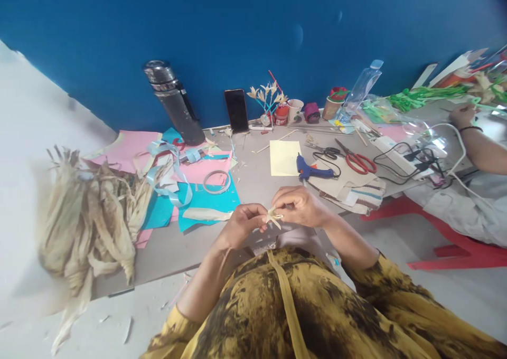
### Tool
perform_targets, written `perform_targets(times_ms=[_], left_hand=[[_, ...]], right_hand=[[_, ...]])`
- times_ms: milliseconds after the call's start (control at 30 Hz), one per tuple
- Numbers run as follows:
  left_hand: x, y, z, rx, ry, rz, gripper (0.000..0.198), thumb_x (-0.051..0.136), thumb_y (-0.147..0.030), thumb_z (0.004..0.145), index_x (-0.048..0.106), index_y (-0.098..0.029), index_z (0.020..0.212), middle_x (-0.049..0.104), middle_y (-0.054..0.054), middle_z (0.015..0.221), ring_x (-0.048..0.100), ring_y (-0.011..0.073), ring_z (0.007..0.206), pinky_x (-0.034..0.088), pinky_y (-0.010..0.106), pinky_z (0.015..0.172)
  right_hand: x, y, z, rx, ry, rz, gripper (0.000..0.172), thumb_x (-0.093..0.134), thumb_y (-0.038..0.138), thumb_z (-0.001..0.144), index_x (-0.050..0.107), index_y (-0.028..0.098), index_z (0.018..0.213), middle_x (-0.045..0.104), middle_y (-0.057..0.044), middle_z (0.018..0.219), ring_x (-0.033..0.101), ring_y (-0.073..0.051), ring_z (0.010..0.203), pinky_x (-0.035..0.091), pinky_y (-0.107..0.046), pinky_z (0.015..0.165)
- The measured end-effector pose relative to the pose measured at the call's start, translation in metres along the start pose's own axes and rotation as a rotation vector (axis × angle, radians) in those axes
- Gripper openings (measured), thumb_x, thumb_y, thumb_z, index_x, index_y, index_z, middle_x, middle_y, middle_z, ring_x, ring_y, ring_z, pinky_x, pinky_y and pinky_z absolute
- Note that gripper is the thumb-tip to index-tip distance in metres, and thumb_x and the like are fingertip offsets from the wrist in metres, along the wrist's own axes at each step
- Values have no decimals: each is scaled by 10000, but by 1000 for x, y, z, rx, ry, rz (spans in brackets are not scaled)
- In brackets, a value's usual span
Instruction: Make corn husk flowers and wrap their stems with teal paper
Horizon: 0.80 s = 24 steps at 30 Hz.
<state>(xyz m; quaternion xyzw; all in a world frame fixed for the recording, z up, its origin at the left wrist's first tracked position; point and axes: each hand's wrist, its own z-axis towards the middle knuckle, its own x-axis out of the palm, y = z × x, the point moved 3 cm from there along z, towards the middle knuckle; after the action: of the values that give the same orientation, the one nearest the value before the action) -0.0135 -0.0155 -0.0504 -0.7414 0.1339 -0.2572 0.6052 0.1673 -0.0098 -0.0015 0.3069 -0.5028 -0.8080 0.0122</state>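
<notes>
Both of my hands meet at the near edge of a low grey table (253, 177). My left hand (241, 223) and my right hand (300, 206) are closed in pinches on a small pale husk flower (273, 217) held between them. A long pale husk strip (206, 214) lies on teal paper (206, 200) just left of my left hand. A blue glue gun (311, 170) rests on the table a little beyond my right hand.
A heap of dried corn husks (89, 211) covers the left end. Pink paper, blue ribbon, a tape ring (216, 181), a yellow sheet (284, 157), red-handled scissors (358, 161), a flask (174, 103), a phone, cups and finished flowers stand further back. Another person's arm (477, 137) rests at right.
</notes>
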Motion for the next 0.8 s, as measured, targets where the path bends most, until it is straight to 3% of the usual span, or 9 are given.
perform_targets(times_ms=[100,233,333,433,567,800], left_hand=[[0,4,0,86,-48,26,274,771,-376,797,675,-142,691,611,15,633,525,123,608,404,254,632],[-2,5,2,180,-100,33,288,751,-387,823,659,-154,679,615,18,647,527,133,626,404,266,647],[-3,5,5,211,-99,-48,310,756,-426,816,670,-158,686,635,31,668,545,144,642,417,281,666],[-3,4,5,215,-131,-143,310,801,-441,768,685,-161,700,617,16,646,528,133,622,421,285,670],[-5,3,3,210,-189,-212,287,816,-419,758,690,-163,732,616,10,640,539,130,629,428,286,686],[-24,-7,0,226,-287,-284,346,874,-424,680,664,-161,759,645,4,622,560,117,590,442,274,655]], right_hand=[[1,-5,4,41,32,99,230,675,315,858,730,165,693,713,-65,761,597,-135,650,448,-235,588],[0,-10,9,249,72,271,284,689,390,859,736,141,730,684,-30,703,564,-117,613,416,-221,562],[-3,-6,13,298,114,405,304,655,419,894,757,135,853,694,-22,720,562,-112,636,429,-219,596],[-7,-4,15,269,48,499,347,640,446,912,740,144,1049,743,-55,855,562,-106,654,454,-225,623],[-5,-14,7,320,-87,480,379,651,489,904,729,140,1026,736,-59,829,527,-98,598,436,-218,567],[21,-25,-20,397,-40,314,340,617,474,924,721,151,907,725,-47,782,549,-116,612,430,-238,592]])
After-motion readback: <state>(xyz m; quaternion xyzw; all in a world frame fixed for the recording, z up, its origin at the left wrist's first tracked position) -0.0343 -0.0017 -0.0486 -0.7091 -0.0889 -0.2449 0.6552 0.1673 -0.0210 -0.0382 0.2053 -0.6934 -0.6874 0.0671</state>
